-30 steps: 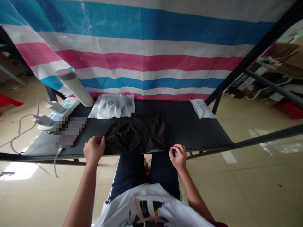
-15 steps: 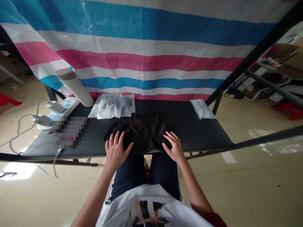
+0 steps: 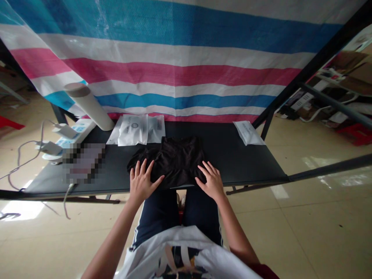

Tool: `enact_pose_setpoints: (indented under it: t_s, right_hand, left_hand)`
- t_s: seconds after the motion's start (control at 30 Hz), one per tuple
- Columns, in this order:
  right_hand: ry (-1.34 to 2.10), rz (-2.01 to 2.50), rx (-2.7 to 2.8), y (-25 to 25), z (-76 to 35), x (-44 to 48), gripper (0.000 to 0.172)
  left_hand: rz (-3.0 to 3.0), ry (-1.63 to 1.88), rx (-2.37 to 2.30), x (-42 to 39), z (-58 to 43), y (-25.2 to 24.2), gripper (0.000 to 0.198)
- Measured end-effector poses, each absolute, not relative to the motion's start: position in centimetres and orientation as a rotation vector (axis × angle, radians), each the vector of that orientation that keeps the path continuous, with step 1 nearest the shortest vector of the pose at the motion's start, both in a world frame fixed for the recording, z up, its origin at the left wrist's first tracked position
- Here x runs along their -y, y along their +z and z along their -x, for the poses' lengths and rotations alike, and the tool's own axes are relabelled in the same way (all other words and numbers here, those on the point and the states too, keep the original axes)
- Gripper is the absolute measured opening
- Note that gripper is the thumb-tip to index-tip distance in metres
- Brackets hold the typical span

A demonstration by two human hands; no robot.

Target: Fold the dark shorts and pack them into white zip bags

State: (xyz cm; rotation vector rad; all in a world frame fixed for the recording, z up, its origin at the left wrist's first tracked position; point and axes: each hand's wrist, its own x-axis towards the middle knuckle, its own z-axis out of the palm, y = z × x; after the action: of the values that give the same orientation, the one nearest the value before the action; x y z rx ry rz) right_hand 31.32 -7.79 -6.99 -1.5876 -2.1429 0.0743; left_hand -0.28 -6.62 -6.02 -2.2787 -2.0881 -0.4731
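A crumpled piece of black cloth (image 3: pixel 180 159), perhaps a garment, lies across the front middle of the dark table (image 3: pixel 241 162). On its left part rests my left hand (image 3: pixel 143 181), palm down with the fingers spread. My right hand (image 3: pixel 211 180) lies at the cloth's right edge, its fingers also apart and touching the fabric. Neither hand grips anything. What kind of garment the cloth is cannot be made out.
Behind the cloth lie white plastic packets (image 3: pixel 133 130), and another packet (image 3: pixel 248 132) sits at the back right. A pale bottle (image 3: pixel 90 106), a power strip (image 3: pixel 83 130) with plugged chargers and a blurred-out flat object (image 3: pixel 84 162) occupy the left. A striped sheet (image 3: pixel 186 73) hangs behind.
My right hand has shifted slightly left, further over the cloth's edge. My left hand stays nearly where it was, and the view has moved a little.
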Motion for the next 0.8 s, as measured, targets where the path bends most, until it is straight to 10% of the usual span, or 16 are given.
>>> enact_pose_setpoints:
  t_s: [0.8]
  right_hand:
    - [0.296,1.451,1.847,-6.9,-32.4,8.0,0.054]
  left_hand:
    - [2.341,-0.618,2.083,6.1,1.5,-5.9,0.079]
